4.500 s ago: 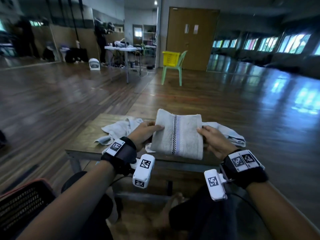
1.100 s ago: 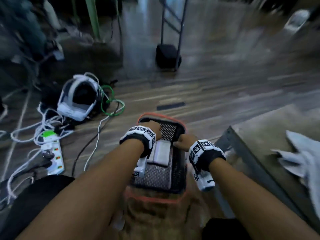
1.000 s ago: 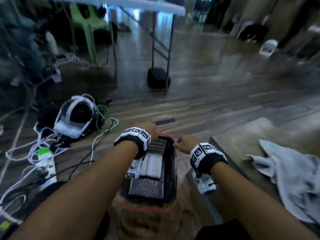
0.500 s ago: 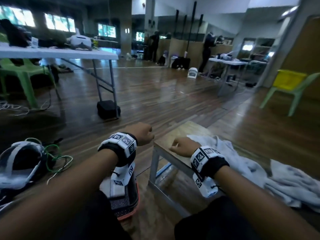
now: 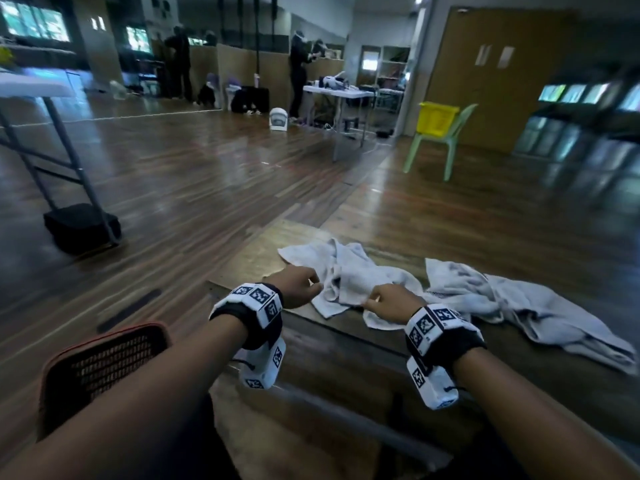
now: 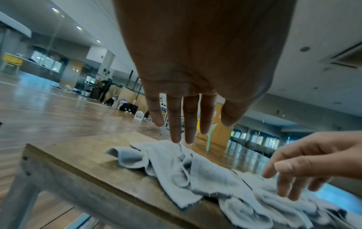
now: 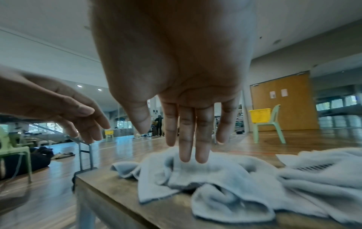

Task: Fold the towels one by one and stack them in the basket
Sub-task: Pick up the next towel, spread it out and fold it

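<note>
Two crumpled light grey towels lie on the low wooden table (image 5: 263, 251). The nearer, left towel (image 5: 349, 275) is right in front of both hands. My left hand (image 5: 306, 289) is at its left edge and my right hand (image 5: 375, 301) at its near right corner. Both hands are open and hold nothing. In the left wrist view my straight fingers (image 6: 182, 124) hang just above the towel (image 6: 186, 168). The right wrist view shows my fingers (image 7: 188, 139) over the same towel (image 7: 205, 175). The second towel (image 5: 519, 299) lies to the right. The dark mesh basket (image 5: 104, 362) with an orange rim stands on the floor at lower left.
A white folding table with a black base block (image 5: 81, 230) stands at the left. A green chair carrying a yellow crate (image 5: 438, 131) is at the back right. People stand at far tables (image 5: 337, 91). Wooden floor lies all around the low table.
My hands have left the basket, where the folded towel was set down. The view has swung right, back to the table, and both hands now reach over the left crumpled towel.
</note>
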The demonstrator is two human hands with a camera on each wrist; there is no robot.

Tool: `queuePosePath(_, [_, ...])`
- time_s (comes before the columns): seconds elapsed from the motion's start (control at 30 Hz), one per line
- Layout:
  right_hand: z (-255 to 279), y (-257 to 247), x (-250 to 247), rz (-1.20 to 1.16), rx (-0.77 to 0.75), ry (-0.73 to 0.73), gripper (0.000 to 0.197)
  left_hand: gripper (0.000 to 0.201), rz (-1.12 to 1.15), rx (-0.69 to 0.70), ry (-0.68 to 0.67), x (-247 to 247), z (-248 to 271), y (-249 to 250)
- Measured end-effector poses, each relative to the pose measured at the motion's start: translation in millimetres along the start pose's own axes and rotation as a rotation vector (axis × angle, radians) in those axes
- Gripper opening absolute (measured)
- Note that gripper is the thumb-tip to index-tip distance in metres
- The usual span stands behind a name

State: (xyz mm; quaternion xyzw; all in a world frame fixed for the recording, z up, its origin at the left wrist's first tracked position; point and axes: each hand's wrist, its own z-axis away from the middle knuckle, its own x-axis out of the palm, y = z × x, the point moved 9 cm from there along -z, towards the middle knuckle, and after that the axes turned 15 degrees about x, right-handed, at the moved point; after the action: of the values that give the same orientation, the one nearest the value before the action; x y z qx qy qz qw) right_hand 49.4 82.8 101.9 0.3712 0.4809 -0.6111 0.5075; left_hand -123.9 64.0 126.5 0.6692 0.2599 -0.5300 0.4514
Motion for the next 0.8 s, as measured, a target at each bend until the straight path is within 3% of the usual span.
queuePosePath(0.13, [-15.8, 49.9, 22.4, 0.06, 0.105, 0.024, 0.041, 0.034, -0.003, 0.055, -0.062, 44.8, -34.8, 6.9])
queuePosePath(0.3, [-42.3, 69.6, 34.4, 0.145, 0.113, 0.203, 0.034, 0.033, -0.021, 0.095, -0.07, 89.1, -68.8, 2.5])
queuePosePath(0.43, [-63.1, 62.5, 40.0, 0.196, 0.028, 0.372, 0.039, 0.034, -0.033, 0.136, 0.009, 108.9, -93.3, -0.7])
queuePosePath(0.6, [-82.4, 60.3, 44.7, 0.214, -0.01, 0.453, 0.027, 0.035, 0.004, 0.2, 0.144, 123.9, -120.9, 8.1])
queuePosePath(0.8, [-85.0, 68.9, 29.5, 0.15, -0.042, 0.519, 0.016, 0.037, -0.041, 0.192, 0.17, 128.9, -143.7, 18.6])
